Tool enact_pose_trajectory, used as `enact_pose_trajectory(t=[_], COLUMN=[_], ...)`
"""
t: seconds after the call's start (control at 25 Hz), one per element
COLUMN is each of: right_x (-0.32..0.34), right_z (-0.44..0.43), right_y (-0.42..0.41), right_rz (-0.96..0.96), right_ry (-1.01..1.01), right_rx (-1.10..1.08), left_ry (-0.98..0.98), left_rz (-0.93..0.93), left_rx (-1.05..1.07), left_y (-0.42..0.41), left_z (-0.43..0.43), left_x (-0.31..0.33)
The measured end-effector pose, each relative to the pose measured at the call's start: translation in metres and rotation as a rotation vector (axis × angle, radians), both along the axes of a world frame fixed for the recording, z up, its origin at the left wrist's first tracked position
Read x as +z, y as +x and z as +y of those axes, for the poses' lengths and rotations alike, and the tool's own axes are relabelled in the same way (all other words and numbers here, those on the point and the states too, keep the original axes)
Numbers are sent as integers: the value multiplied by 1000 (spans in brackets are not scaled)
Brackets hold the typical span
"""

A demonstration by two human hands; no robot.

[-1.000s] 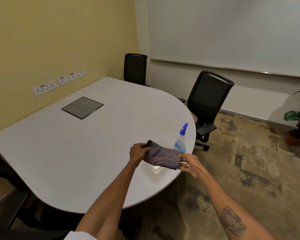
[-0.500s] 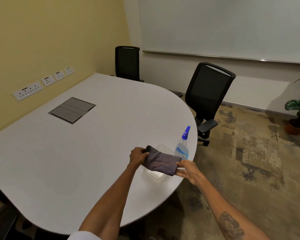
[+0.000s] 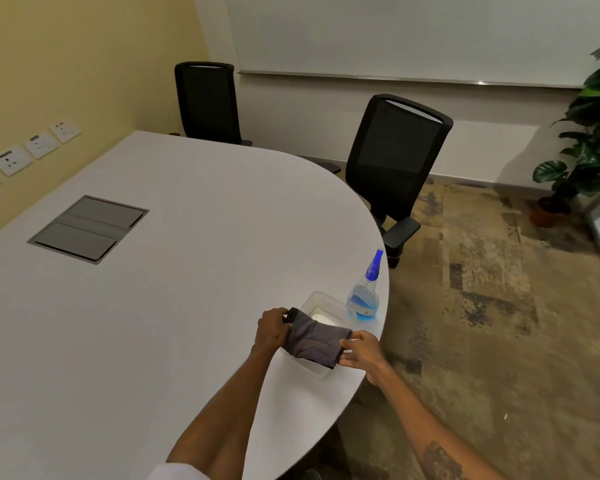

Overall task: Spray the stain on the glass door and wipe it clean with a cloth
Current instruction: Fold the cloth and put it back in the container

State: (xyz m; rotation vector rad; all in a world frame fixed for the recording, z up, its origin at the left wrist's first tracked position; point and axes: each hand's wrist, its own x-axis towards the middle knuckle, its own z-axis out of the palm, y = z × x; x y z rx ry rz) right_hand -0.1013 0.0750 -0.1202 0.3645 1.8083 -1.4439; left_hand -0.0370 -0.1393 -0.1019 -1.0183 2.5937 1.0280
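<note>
Cloth (image 3: 314, 341), grey and folded, hangs stretched between the two hands above a clear plastic container (image 3: 321, 308) near the rounded edge of the white table (image 3: 153, 306); the left hand (image 3: 272, 329) has its fingers closed on the cloth's left end and the right hand (image 3: 361, 351) pinches its right end. Just beside the container, upright on the table, stands the spray bottle (image 3: 364, 296) with blue liquid and a blue nozzle. Beyond the table stand two black office chairs (image 3: 395, 150), and a potted plant (image 3: 582, 157) is by the wall at the right.
</note>
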Motion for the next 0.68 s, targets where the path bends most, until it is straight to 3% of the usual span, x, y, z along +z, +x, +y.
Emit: enact_pose_trajectory(t=[0.44, 0.68], right_x=[-31, -36], right_z=[-21, -28], right_y=[16, 18], right_rz=[50, 98], right_ry=[162, 250], right_rx=[-67, 25], left_ry=[-73, -99], left_rz=[16, -24], left_rx=[-140, -146], left_y=[-6, -9], left_z=[-2, -1], left_x=[-31, -39])
